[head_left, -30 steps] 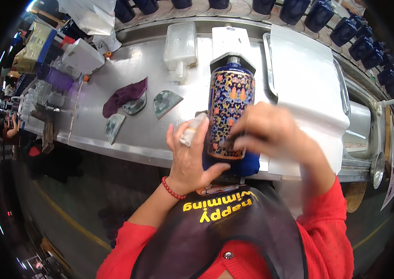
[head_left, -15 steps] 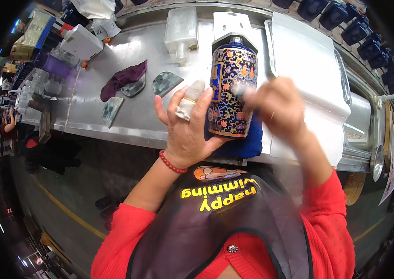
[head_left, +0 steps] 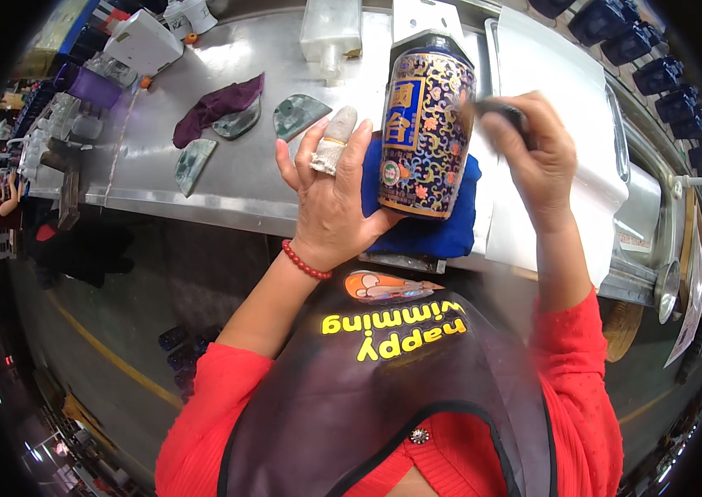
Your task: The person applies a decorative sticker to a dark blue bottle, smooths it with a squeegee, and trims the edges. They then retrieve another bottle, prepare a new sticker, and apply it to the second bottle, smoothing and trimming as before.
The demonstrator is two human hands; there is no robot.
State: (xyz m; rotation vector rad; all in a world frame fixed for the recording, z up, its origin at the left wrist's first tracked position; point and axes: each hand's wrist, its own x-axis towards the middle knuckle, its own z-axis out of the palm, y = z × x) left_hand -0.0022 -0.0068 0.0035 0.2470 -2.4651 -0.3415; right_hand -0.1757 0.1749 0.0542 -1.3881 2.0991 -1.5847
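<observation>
A dark blue bottle (head_left: 429, 124) with a colourful flower-and-scroll pattern and a gold-framed blue panel lies on a folded blue cloth (head_left: 465, 199), its neck end toward a white holder at the far side. My left hand (head_left: 326, 178) is open, fingers spread, its thumb touching the bottle's lower left edge. A grey cover wraps one finger, with a yellowish band round it. At the bottle's right side, my right hand (head_left: 541, 153) is closed round a small dark tool (head_left: 504, 116). The tool's tip is smeared by motion, so its kind and its contact with the bottle are unclear.
Several green-grey curved pieces (head_left: 299, 114) and a purple cloth (head_left: 217, 109) lie on the metal table (head_left: 243, 178). A clear bottle-shaped container (head_left: 332, 37) stands at the back, white sheeting (head_left: 545, 108) covers the right, and dark blue bottles (head_left: 632, 41) line the far right.
The bottle has rolled, bringing its gold-framed panel round to the front. My right hand has shifted right, showing the dark tool. The view has moved slightly.
</observation>
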